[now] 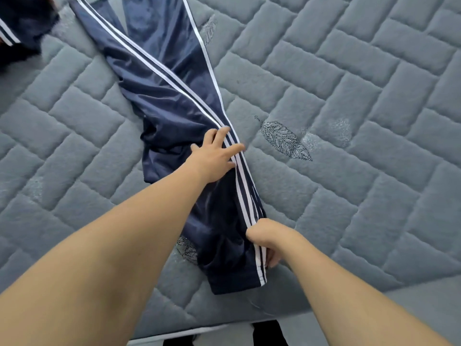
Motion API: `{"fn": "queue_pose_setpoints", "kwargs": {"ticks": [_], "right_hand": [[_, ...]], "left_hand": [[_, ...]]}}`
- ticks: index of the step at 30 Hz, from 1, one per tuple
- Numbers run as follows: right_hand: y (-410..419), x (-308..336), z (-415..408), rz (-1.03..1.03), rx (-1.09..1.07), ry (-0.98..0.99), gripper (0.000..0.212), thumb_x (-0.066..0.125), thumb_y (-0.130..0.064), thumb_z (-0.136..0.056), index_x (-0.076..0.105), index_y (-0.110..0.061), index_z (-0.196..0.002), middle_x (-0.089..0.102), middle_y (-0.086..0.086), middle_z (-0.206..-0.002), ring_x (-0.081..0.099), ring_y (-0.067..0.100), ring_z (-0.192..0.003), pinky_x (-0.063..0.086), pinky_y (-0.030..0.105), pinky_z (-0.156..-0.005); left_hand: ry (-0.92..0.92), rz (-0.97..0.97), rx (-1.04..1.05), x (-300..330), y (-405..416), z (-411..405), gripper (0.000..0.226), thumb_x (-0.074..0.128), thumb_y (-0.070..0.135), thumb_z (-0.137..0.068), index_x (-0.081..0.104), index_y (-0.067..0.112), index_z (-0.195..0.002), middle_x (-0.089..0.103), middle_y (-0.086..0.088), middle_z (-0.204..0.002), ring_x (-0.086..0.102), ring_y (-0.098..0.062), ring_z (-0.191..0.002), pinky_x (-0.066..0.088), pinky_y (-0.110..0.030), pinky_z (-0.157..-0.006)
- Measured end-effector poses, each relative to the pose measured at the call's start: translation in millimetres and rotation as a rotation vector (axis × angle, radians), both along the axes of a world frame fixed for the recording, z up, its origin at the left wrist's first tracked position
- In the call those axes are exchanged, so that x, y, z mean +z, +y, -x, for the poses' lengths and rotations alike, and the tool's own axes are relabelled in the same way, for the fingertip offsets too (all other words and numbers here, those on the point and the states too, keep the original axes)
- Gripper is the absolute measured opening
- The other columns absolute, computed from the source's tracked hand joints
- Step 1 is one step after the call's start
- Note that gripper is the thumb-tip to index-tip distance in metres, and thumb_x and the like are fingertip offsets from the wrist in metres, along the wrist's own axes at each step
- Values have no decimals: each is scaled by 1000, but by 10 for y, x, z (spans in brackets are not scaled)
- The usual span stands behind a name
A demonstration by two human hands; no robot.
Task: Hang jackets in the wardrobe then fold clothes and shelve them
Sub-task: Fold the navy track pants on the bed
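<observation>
fingers of left hand spread straight, pressing flat on navy track pants mid-length | pants lie lengthwise from the bed's far-left corner to its near edge (white side stripes up) | right hand fingers curled, pinching the striped edge near the waistband

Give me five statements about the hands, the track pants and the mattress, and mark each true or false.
1. The navy track pants lie stretched across the quilted mattress. True.
2. The left hand rests flat on the pants with straight fingers. True.
3. The right hand hangs idle off the pants. False: it grips the striped edge near the hem.
4. The pants carry red side stripes. False: the stripes are white.
5. Another dark garment lies at the far left corner. True.
</observation>
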State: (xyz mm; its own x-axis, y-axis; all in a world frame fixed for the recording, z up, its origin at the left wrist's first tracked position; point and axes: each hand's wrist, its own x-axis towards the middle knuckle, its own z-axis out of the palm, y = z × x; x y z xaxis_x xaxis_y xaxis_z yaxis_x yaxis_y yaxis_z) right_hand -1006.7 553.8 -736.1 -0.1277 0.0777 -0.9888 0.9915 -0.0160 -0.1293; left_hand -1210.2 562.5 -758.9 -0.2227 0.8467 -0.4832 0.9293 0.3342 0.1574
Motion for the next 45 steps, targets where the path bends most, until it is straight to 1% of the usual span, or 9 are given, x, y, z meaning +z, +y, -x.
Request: {"fn": "queue_pose_setpoints", "kwargs": {"ticks": [3,7,10,14,19,29,35,42,45], "right_hand": [[77,-17,81,-8,199,-26,17,36,-11,-84,49,-1,-88,64,19,-81,68,31,-67,59,36,-72],[262,-2,238,-117,556,-67,20,35,-11,-91,55,-6,-92,57,15,-103,56,30,-91,48,39,-91],[446,120,330,-69,543,-134,24,32,-18,-93,54,-9,-96,58,12,-96,56,32,-99,46,39,-91],[608,157,644,-362,487,-30,35,40,-31,-89,57,-17,-116,61,8,-123,59,29,-112,46,36,-90],[765,-64,1489,-818,193,261,56,50,-48,-90,43,-7,-128,49,14,-134,46,34,-125,41,43,-96],[2402,-615,2914,-1089,801,758,50,57,-53,-88,55,-18,-124,48,10,-124,42,33,-123,28,43,-110],[2928,-936,3288,-1182,771,798,75,31,-65,-85,37,-27,-149,28,11,-155,22,29,-146,10,50,-121],[3202,-1100,3463,-1317,442,713,67,31,-53,-89,41,-26,-149,29,5,-158,22,26,-147,8,51,-120],[3215,-1105,3468,-1296,446,733,65,29,-50,-90,42,-23,-148,31,6,-158,22,28,-147,9,54,-120]], "left_hand": [[55,-90,-101,-27,143,-14,18,46,35,-101,44,30,-118,12,-7,-153,16,-37,-135,46,-64,-85],[66,-223,-18,-67,193,-9,27,49,35,-99,44,28,-124,21,-6,-152,25,-32,-134,43,-58,-93],[102,-254,101,-37,10,82,52,50,45,-95,32,30,-142,18,-6,-156,16,-28,-142,9,-58,-118],[192,-212,389,8,-445,440,67,44,54,-96,18,28,-152,8,-7,-159,1,-29,-148,-14,-58,-114],[117,-260,578,119,-496,1147,69,49,43,-96,18,22,-155,11,-11,-159,12,-33,-146,5,-56,-120],[103,-237,805,195,508,2555,43,45,28,-92,46,17,-134,45,-11,-140,39,-35,-126,29,-45,-104],[-65,-286,1040,-12,1120,3301,43,45,28,-91,45,10,-130,47,-12,-137,45,-37,-124,37,-45,-102],[119,-322,1261,-314,1643,3883,44,51,29,-90,41,4,-124,58,-12,-115,56,-37,-102,34,-35,-67],[111,-282,1353,-300,1607,4068,42,52,21,-88,45,1,-125,57,-18,-126,54,-41,-116,41,-41,-81]]}}
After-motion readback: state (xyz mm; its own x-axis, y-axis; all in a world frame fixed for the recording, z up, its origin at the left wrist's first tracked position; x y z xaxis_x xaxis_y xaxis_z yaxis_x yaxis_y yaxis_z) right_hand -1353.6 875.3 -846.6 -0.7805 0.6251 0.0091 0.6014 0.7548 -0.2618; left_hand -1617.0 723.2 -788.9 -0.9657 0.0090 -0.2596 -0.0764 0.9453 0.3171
